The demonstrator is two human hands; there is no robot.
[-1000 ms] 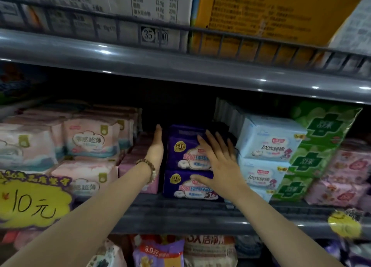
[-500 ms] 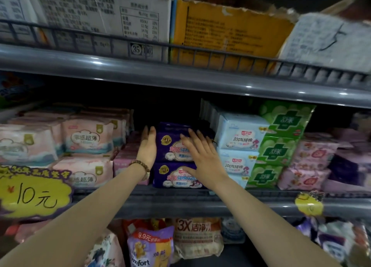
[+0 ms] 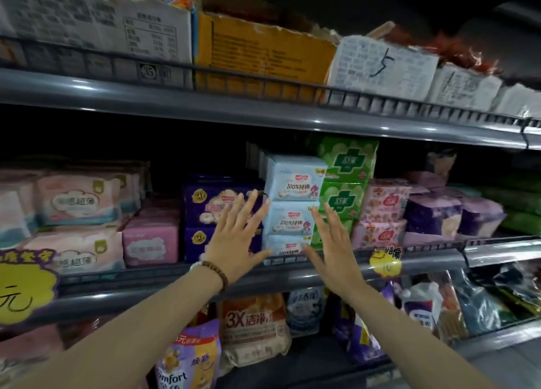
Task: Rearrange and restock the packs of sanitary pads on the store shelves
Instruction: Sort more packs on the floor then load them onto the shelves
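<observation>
1. The left hand (image 3: 234,239) is held flat and wide open, fingers spread and pointing up. It grips nothing. It lies in front of the two stacked dark purple plastic packs of pads (image 3: 205,204), with its fingertips at the left edge of the stack of light blue plastic packs of pads (image 3: 292,183).
2. The right hand (image 3: 332,246) is equally open, fingers straight and apart, holding nothing. It is in front of the stacked green plastic packs with a cross emblem (image 3: 347,160), just right of the light blue stack.
3. The light blue stack, three packs high, stands on the grey metal middle shelf (image 3: 146,283) between the two hands. Whether either hand touches it cannot be told.
4. A brown bead bracelet (image 3: 216,270) sits on the left wrist.
5. Left of the purple packs is a small pink pack (image 3: 150,242), then pale pink-and-blue packs (image 3: 79,198) stacked further left.
6. Pink flowered packs (image 3: 383,201) sit right of the green ones.
7. A yellow handwritten price tag (image 3: 20,286) hangs at the shelf's left end.
8. Torn cardboard boxes (image 3: 263,52) line the shelf above.
</observation>
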